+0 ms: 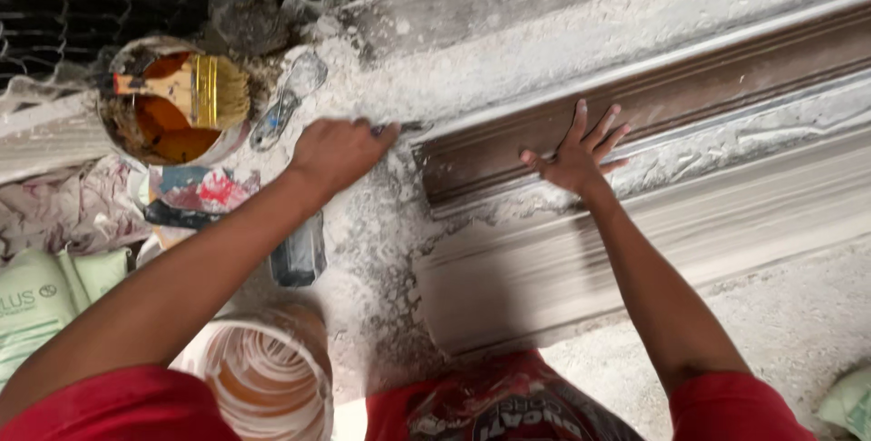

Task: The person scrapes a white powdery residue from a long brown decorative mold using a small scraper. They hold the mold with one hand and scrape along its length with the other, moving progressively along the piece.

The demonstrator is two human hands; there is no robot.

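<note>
Landmark: long brown moulding form on the dusty white counter. Left hand sits at the form's left end, fist closed around a thin tool (type unclear) whose tip touches that end. Right hand is open, fingers spread, palm flat on the form, holding nothing. Left of the form: bucket with orange liquid and a yellow-bristle brush resting in it. Trowel lies between bucket and form.
</note>
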